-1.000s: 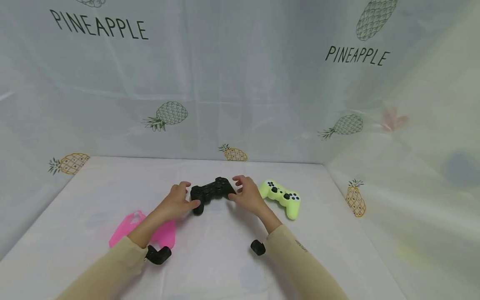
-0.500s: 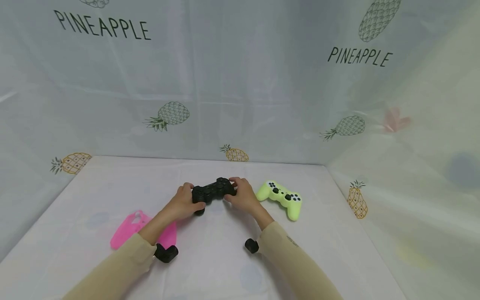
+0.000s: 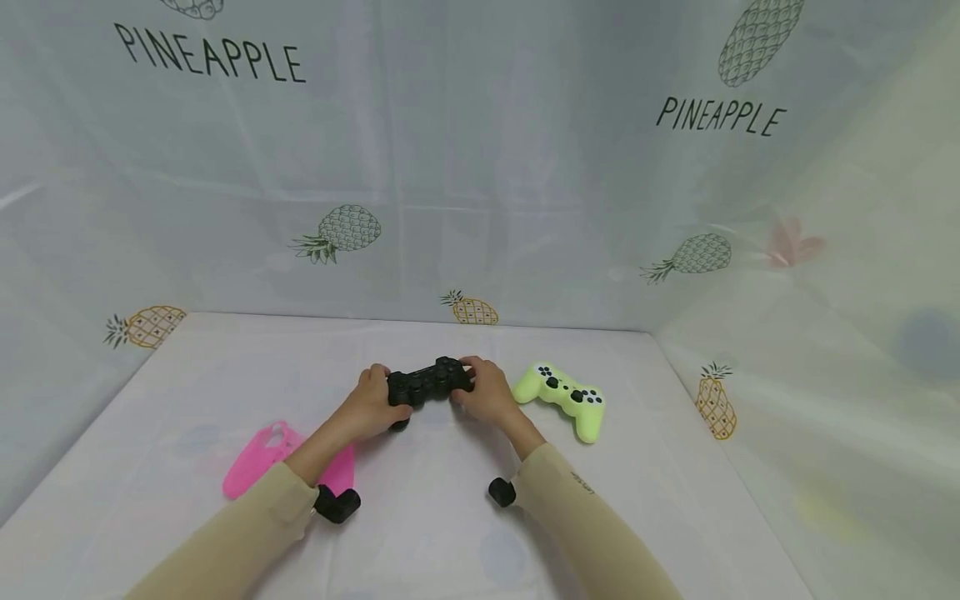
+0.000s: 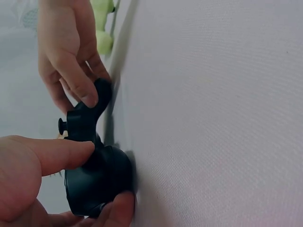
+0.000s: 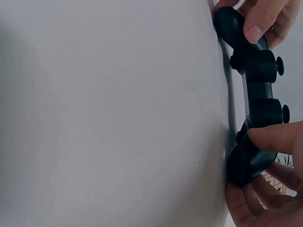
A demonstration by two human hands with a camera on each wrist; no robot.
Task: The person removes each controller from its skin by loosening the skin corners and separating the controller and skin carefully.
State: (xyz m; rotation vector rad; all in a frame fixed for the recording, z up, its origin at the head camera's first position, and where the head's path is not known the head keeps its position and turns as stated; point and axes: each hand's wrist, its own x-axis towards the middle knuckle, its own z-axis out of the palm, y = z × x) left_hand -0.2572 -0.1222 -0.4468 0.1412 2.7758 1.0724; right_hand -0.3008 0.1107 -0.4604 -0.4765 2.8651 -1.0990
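Grasping the black controller (image 3: 429, 383), I pinch its left end in my left grip (image 3: 371, 405), its right in my right grip (image 3: 487, 390), which gaped a second ago.

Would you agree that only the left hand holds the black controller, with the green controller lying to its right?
Not quite: the head view shows the right hand also holding the black controller, alongside the left hand. The green controller does lie to its right.

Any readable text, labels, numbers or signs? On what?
"PINEAPPLE": upper left of the printed backdrop.
"PINEAPPLE": upper right of the same backdrop.
Right sleeve, small dark mark: too small to read.
Yellow-green controller, button markings: too small to read.
Black controller: no legible text.
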